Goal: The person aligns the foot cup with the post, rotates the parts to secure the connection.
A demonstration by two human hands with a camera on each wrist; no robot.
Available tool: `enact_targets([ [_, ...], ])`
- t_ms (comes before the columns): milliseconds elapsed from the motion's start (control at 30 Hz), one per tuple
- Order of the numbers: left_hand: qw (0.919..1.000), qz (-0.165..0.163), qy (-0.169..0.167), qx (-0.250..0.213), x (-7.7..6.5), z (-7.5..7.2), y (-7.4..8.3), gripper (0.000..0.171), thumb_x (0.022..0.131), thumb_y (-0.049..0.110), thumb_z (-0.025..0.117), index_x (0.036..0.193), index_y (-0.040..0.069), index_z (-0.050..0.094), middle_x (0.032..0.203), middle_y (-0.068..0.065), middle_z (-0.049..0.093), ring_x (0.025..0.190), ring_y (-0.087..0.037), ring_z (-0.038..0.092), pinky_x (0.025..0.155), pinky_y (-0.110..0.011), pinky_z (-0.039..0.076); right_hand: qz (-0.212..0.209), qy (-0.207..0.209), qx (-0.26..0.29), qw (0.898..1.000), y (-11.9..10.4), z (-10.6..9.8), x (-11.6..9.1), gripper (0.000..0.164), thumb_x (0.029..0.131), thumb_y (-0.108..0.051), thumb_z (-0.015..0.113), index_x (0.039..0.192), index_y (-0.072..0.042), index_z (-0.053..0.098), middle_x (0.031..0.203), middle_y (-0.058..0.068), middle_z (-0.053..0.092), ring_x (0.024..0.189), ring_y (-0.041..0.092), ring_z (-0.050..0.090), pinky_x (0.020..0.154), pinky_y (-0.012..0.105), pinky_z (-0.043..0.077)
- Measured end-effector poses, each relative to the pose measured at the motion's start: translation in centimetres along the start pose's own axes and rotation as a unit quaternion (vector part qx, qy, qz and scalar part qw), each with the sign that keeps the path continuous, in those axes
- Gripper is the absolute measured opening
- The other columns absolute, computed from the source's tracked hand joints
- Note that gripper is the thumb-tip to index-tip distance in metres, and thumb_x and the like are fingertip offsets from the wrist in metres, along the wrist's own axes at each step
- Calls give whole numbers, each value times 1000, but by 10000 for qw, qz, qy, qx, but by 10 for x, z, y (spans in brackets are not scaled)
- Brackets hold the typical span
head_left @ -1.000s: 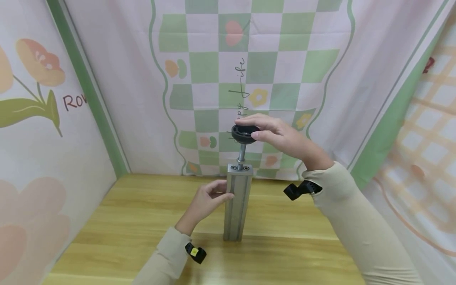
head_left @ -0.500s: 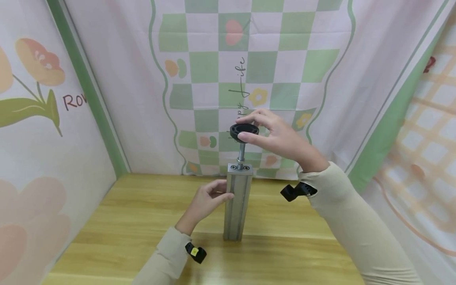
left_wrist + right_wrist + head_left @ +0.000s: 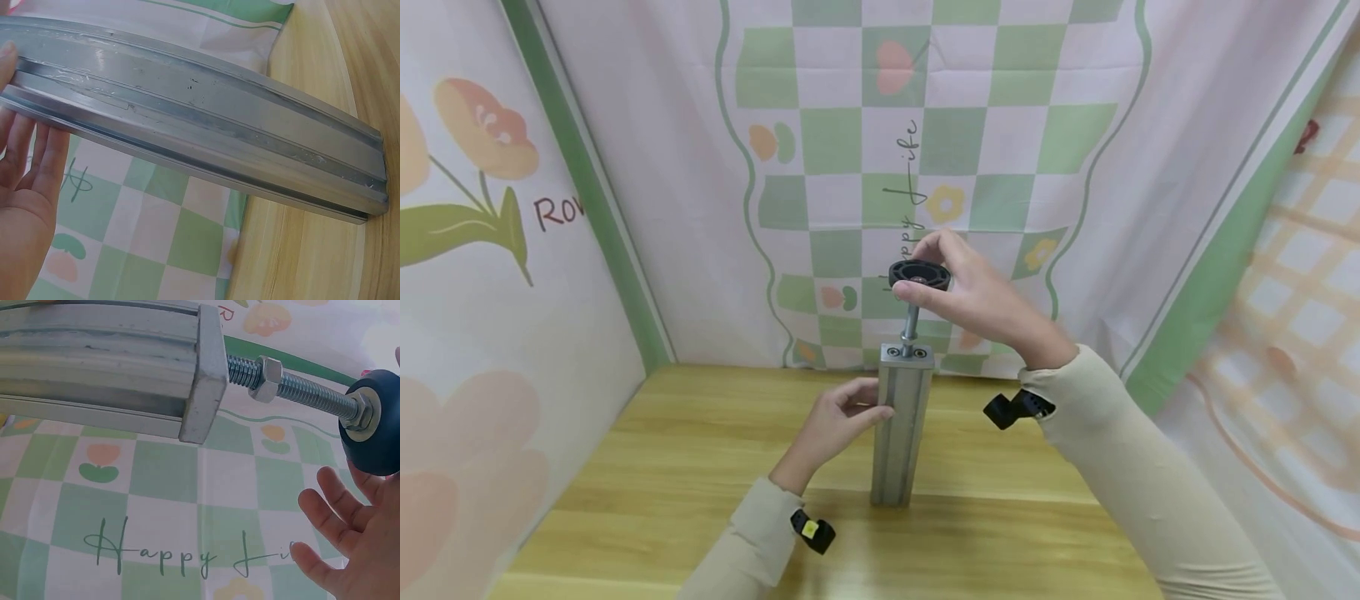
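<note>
A metal profile (image 3: 901,442) stands upright on the wooden table (image 3: 700,475) before me, its side gripped by the left hand (image 3: 835,421). The right hand (image 3: 981,292) pinches the dark round foot (image 3: 898,273) atop the threaded rod (image 3: 912,321), whose nut (image 3: 269,379) sits clear of the end plate (image 3: 204,381).

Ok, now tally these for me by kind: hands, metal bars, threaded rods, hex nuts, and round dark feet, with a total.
Hands: 2, left hand and right hand
Metal bar: 1
Threaded rod: 1
Hex nuts: 2, lower nut and upper nut
Round dark foot: 1
Total: 7
</note>
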State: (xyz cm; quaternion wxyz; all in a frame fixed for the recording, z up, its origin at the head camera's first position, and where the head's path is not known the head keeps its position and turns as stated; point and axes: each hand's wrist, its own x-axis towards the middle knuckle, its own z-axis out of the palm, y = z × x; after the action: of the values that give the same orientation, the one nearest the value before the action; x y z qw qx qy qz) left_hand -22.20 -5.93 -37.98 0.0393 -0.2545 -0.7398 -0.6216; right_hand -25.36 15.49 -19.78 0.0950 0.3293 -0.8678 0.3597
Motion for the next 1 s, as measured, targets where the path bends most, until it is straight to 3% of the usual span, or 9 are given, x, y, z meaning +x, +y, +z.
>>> enact_targets([
  [167, 10000, -76, 40, -11, 0, 0, 2, 30, 93, 7, 72, 123, 3, 68, 108, -11, 71, 99, -23, 68, 87, -30, 57, -310, 60, 201, 9993, 1, 0, -1, 72, 94, -66, 53, 138, -9, 47, 135, 6, 50, 126, 23, 45, 107, 52, 34],
  [367, 9998, -189, 85, 35, -1, 0, 1, 31, 93, 8, 73, 123, 4, 68, 108, -10, 71, 98, -21, 68, 86, -29, 56, -546, -240, 781, 9952, 4, -4, -3, 55, 105, -46, 41, 148, -12, 44, 149, 3, 45, 134, 22, 43, 108, 51, 37],
  [567, 9997, -203, 85, 73, 0, 1, 0, 31, 93, 8, 73, 123, 5, 68, 108, -9, 71, 98, -20, 68, 86, -28, 57, -487, -510, 1174, 9906, 12, -7, -6, 49, 108, -36, 37, 151, -14, 42, 154, -2, 40, 142, 17, 33, 114, 53, 26],
  [800, 10000, -75, 43, -4, 7, 0, -31, 33, 92, 18, 76, 123, 12, 69, 109, -4, 71, 98, -17, 68, 86, -29, 57, -708, -701, 1595, 9822, 19, -9, -8, 51, 104, -26, 36, 154, -14, 41, 156, 0, 41, 144, 18, 32, 116, 52, 18],
  [1000, 9998, -185, 68, 14, 8, 0, -28, 32, 92, 7, 73, 124, 5, 67, 110, -10, 71, 100, -22, 68, 87, -30, 57, -841, -799, 1707, 9785, 21, -8, -7, 52, 103, -23, 38, 154, -12, 40, 158, 5, 37, 144, 20, 33, 115, 54, 21],
])
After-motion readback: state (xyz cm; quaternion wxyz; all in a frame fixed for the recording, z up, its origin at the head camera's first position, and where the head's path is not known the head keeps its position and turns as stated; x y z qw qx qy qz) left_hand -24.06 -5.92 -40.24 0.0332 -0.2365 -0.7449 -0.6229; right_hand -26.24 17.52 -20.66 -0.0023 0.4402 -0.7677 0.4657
